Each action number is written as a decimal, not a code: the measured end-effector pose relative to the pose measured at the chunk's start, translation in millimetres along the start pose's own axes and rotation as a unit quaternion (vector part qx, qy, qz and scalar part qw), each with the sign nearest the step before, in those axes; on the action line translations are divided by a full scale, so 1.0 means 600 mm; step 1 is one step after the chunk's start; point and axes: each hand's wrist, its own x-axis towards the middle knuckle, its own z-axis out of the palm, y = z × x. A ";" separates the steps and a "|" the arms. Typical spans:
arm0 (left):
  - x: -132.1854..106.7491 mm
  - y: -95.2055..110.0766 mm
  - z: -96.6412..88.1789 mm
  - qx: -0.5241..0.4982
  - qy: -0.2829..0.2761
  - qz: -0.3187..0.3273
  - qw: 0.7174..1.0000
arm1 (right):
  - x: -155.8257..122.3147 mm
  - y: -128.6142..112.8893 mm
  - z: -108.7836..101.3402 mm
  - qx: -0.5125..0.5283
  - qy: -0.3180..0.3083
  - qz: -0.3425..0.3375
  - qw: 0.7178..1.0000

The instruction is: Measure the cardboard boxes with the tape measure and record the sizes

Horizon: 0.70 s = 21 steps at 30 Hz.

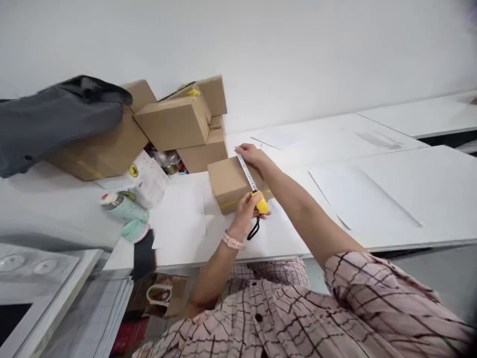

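Observation:
A small closed cardboard box with a yellow strip low on its sides rests on the white table in front of me. Across its top runs the white blade of a yellow tape measure. My left hand is closed around the tape measure's case at the box's near edge, and a black wrist strap dangles below. At the box's far edge, my right hand pinches the blade's free end. The numbers on the blade are too small to read surely.
Larger cardboard boxes are stacked at the back left, with a dark grey garment over one. A mint bottle and its cup are near the left edge. Paper sheets lie on the table. A wall stands behind.

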 end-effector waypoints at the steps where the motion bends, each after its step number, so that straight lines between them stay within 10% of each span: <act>1: -0.025 -0.002 -0.020 0.019 0.017 0.025 0.999 | -0.005 0.007 -0.020 0.020 0.042 -0.023 0.999; 6: -0.100 -0.017 -0.123 0.092 0.154 0.113 0.977 | -0.084 0.077 -0.111 0.068 0.184 0.010 0.981; 10: -0.081 -0.018 -0.174 0.096 0.185 0.093 0.974 | -0.183 0.119 -0.133 0.082 0.105 0.100 0.986; 15: -0.040 0.028 -0.198 0.072 0.150 0.108 0.980 | -0.221 0.045 -0.128 -0.082 0.080 0.036 0.993; 21: -0.023 0.102 -0.189 0.074 0.147 0.143 0.976 | -0.179 -0.040 -0.134 -0.358 0.123 0.020 0.925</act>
